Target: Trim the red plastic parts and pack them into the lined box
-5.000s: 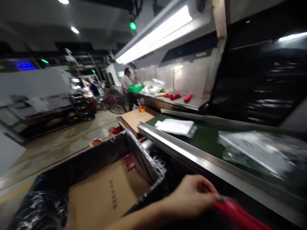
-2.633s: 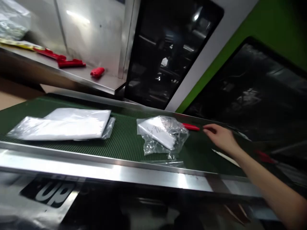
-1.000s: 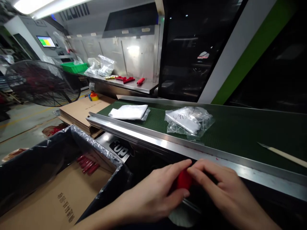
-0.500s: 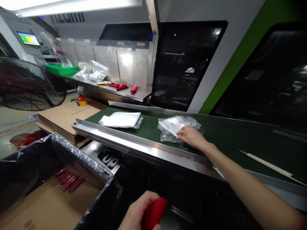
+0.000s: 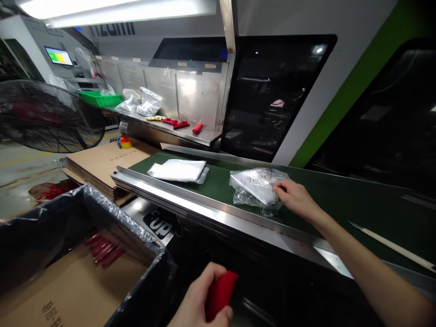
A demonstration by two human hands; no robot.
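Note:
My left hand (image 5: 200, 297), low in the centre, is wrapped round a red part (image 5: 221, 293). My right hand (image 5: 295, 196) pinches the right side of a clear plastic bag (image 5: 254, 184) with handwriting on it, lying on the green conveyor belt (image 5: 220, 184). A stack of white bags (image 5: 179, 170) lies farther left on the same belt. Right of my right hand, a pointed tool with a pale handle (image 5: 395, 240) rests on the belt.
A lined box (image 5: 160, 259) holding several red parts (image 5: 104, 249) stands at lower left. Behind it are flat cardboard sheets (image 5: 102, 163) and a fan (image 5: 44, 116). Red pieces (image 5: 180, 124) and plastic bags lie on a metal shelf (image 5: 200, 137). The conveyor has a raised metal edge (image 5: 190, 202).
My right hand has moved right along the bag, from its front middle to its right side. My left hand still holds the red part. The whole view has shifted slightly.

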